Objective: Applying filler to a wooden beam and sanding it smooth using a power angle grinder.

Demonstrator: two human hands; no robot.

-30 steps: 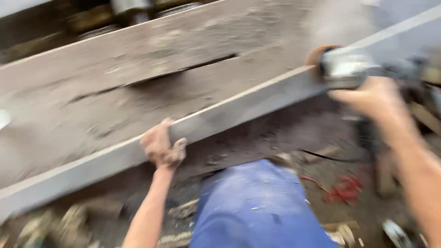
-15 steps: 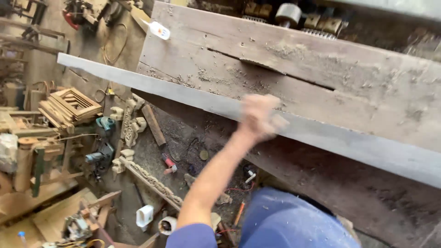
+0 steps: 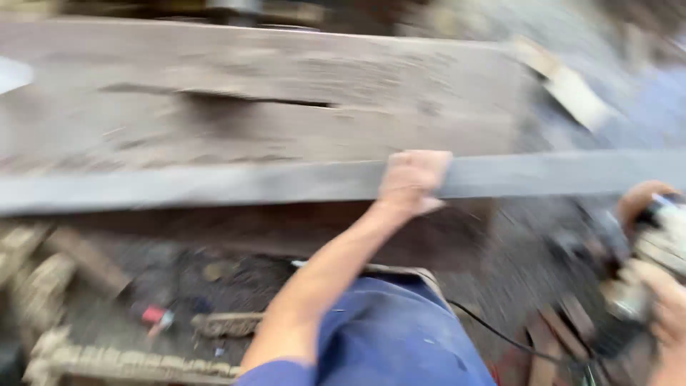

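Across the head view, blurred by camera motion: a long grey wooden board [image 3: 214, 182] running nearly level from the left edge to the right edge. Left hand [image 3: 413, 181] closed over the board's near edge, right of its middle, fingers wrapped on top. Right hand [image 3: 661, 304] low at the right edge, below the board's right end, curled round a handheld power tool [image 3: 629, 246]; exact grip hard to read through the blur, but clearly holding. Black cord [image 3: 493, 330] trailing from the tool toward the blue trouser leg [image 3: 386, 339] beneath the board.

Behind the board, touching or just beyond its far edge, a broad weathered slab [image 3: 286, 93] with a long crack. Below the board's left half, dark littered ground with a small red object [image 3: 153, 314] and rough timber pieces [image 3: 86, 357].

Judged risks: only one hand steadying the long board, so a tip or slide off its support seems possible; cord lying close to the leg and the tool, so a snag or cut looks likely if dragged; cluttered footing underneath, so a stumble while carrying the tool.

Containers: none discernible anywhere around the board.
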